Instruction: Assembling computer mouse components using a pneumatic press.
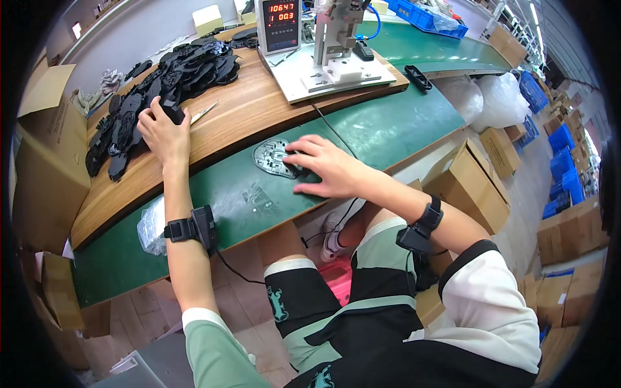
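Two bare hands are at work in the head view. At the centre of the frame lies a grey panel [270, 157], flat on the green bench [414, 126], its ribbed, moulded face up. The right hand [328, 169] reaches over its right edge from the right, fingers loosely curled and spread, with the thumb lower down. A dark piece [298, 170] shows beneath these fingers at the panel's edge; the fingertips are a little blurred, so I cannot tell whether they pinch it or only rest against it.

At the upper left, the left hand [165, 131] has its thumb and fingers apart around a black block [173, 114], by the near edge of a heap of black parts [204, 64] on the wooden board [252, 107]. How firmly it grips the block is hidden.

A pale pointed tool [204, 112] lies just right of the left thumb, so a careful lift clear of its tip seems wise. Taking the block straight up, rather than dragging it, would probably leave the tangled heap undisturbed. At the panel, light fingertip pressure near the rim should steady it without bending the thin ribs, and squaring it to the body before handling the dark piece would help. The black cable [331, 124], which runs from the press [336, 45] at the top centre past the right hand, could snag, so the wrist does best well apart from it.
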{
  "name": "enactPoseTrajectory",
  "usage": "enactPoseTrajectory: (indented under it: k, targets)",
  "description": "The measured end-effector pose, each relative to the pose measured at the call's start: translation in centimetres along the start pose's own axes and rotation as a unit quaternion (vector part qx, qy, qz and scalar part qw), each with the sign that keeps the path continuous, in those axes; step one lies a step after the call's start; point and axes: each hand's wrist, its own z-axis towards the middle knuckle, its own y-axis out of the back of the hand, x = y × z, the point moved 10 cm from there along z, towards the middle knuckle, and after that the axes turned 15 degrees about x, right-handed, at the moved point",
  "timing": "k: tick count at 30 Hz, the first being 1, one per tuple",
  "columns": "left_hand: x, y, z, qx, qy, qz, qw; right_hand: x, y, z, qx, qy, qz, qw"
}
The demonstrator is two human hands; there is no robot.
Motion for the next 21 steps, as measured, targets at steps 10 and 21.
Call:
enactPoseTrajectory:
  k: [10, 21]
  targets:
    - [-9.0, 3.5, -2.3, -0.015, -0.173, -0.197, 0.965, 5.1, 0.1, -6.3, 0.101, 0.088, -0.067, 0.989]
    - [-14.3, -1.9, -6.2, 0.229, -0.252, -0.296, 0.892, -8.0, 14.6, -6.4, -0.211, -0.16, -0.197, 0.944]
